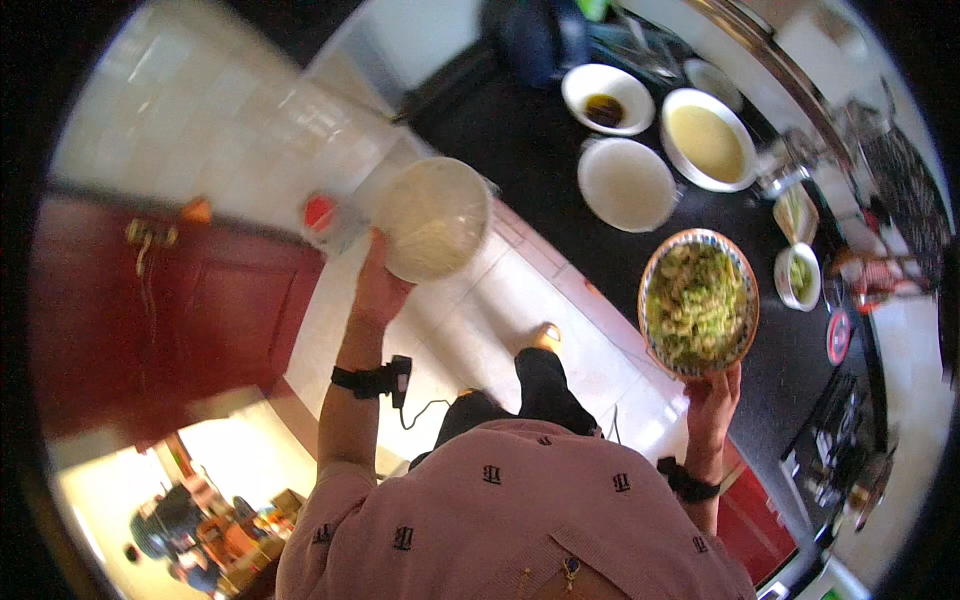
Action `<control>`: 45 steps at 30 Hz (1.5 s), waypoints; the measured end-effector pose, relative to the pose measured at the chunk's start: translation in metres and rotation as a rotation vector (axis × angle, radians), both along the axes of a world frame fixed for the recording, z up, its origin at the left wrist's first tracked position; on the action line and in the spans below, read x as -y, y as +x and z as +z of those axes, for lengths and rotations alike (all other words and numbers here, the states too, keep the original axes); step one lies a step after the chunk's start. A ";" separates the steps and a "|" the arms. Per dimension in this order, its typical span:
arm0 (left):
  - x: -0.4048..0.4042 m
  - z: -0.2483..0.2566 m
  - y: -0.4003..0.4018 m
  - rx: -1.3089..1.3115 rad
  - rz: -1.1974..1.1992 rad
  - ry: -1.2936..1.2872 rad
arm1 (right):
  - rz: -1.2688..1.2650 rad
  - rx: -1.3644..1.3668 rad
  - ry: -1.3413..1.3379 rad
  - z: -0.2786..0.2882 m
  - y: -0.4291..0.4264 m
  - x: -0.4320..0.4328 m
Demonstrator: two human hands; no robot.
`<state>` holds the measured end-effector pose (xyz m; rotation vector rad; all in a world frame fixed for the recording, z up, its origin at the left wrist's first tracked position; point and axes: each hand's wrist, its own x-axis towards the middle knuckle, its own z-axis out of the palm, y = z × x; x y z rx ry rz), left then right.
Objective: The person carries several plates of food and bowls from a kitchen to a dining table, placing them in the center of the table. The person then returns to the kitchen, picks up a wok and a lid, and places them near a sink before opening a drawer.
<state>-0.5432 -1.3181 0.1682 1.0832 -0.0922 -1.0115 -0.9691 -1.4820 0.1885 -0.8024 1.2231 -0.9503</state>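
My left hand grips the near edge of a round pale bowl and holds it above the tiled floor. The bowl's surface looks glossy and translucent; blur hides what is inside. In my right hand is a bowl with an orange rim and a blue patterned border. It is full of chopped green vegetable mixed with paler pieces. This bowl is over the near edge of the black countertop, and my fingers are at its rim and underside.
On the counter stand a white bowl of dark liquid, a bowl of pale yellow liquid, a whitish round bowl and a small bowl of chopped greens. A gas stove lies right; a dark red door stands left.
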 end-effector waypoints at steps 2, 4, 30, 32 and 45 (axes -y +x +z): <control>-0.032 0.005 -0.016 -0.077 0.122 0.050 | 0.145 -0.011 0.000 0.008 0.008 -0.005; -0.065 0.009 -0.030 -0.041 0.098 -0.047 | 0.317 0.034 -0.041 0.007 0.011 -0.011; -0.706 0.194 -0.668 0.206 1.332 0.018 | 1.708 0.219 0.231 0.127 -0.111 -0.535; -0.715 0.196 -0.674 0.306 1.412 0.028 | 1.871 0.311 0.245 0.130 -0.075 -0.567; -0.862 0.200 -0.624 0.292 1.761 -0.009 | 2.153 0.279 0.340 0.138 0.071 -0.827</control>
